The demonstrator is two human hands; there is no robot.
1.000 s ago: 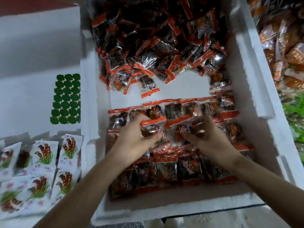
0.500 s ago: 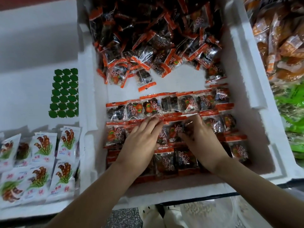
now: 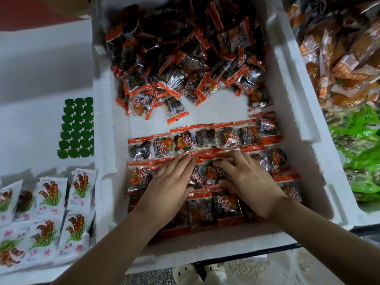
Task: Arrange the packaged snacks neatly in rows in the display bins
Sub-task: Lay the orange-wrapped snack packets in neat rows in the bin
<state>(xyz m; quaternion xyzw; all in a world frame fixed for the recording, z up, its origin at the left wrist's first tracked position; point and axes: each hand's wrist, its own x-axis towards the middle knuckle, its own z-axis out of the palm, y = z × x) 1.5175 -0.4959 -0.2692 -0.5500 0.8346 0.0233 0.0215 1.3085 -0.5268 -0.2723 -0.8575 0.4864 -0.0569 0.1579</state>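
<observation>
far left, white mushroom-print packets [image 3: 51, 202] lie in the neighbouring tray, with a block of green discs [image 3: 77, 128] behind them. next comes the foam bin [image 3: 104, 140], its left wall close against the rows of red-edged snack packets [image 3: 205, 138], which fill the near half up to the front edge. the left hand [image 3: 170, 182] lies flat on the middle row, fingers straight, pressing and gripping nothing. the right hand [image 3: 246, 182] is just beside it, fingers spread and released, pressing the same row. beyond the top row a bare white strip [image 3: 222, 112] of bin floor is the only open room, then the loose pile [image 3: 185, 48] heaps toward the far wall. the rows run up to the right wall [image 3: 298, 89]. past it lie orange packets [image 3: 339, 58] and green packets [image 3: 366, 161]. a second ago both hands pinched packets; now both are down flat, and the middle row looks tidier.
</observation>
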